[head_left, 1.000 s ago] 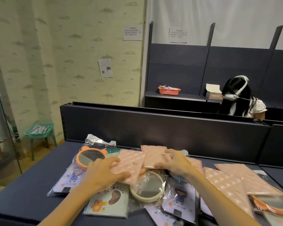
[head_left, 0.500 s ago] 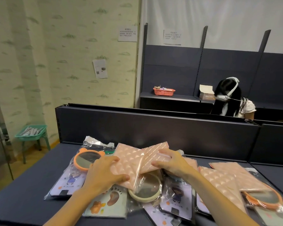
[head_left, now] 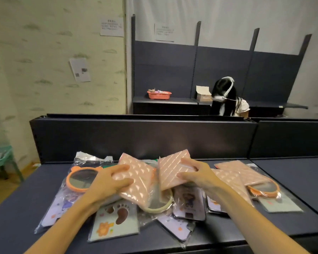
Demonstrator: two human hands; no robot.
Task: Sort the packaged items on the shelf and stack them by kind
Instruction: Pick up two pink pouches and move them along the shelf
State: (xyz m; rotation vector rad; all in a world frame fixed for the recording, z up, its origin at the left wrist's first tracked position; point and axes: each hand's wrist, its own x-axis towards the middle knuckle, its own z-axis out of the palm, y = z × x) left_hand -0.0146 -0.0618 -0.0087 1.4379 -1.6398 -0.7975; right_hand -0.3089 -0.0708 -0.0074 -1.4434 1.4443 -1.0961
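Shelf front edge: the dark blue shelf (head_left: pixel 15 213) runs across the bottom of the view, with bare surface to the left of the pile and at the far right.
Nearest packets: a paw-print card packet (head_left: pixel 116 219) lies flat closest to the edge, between the two forearms; a dark phone-case packet (head_left: pixel 189 204) lies to its right.
Left hand: the left hand (head_left: pixel 106 184) holds a pink quilted pouch (head_left: pixel 136 182) by its left edge, thumb on top and fingers curled under it, the pouch tilted up off the pile.
Right hand: the right hand (head_left: pixel 198 174) grips a second pink quilted pouch (head_left: pixel 173 169) at its right edge, thumb below and fingers over the top.
Between grips: the two pouches meet near their inner edges, above a round cream-rimmed mirror (head_left: pixel 159 202).
Left of pile: an orange bear-ear mirror (head_left: pixel 81 178) in clear wrap lies just beside the left hand.
Right of pile: two more pink quilted pouches (head_left: pixel 240 173) lie flat, overlapping another orange mirror (head_left: pixel 264 188).
Back limit: a dark shelf back panel (head_left: pixel 136 136) stands upright right behind the pile.
Beyond: an orange basket (head_left: pixel 159 94) and a cardboard box (head_left: pixel 203 94) sit on a far shelf, beside a person with a headset (head_left: pixel 226 98).
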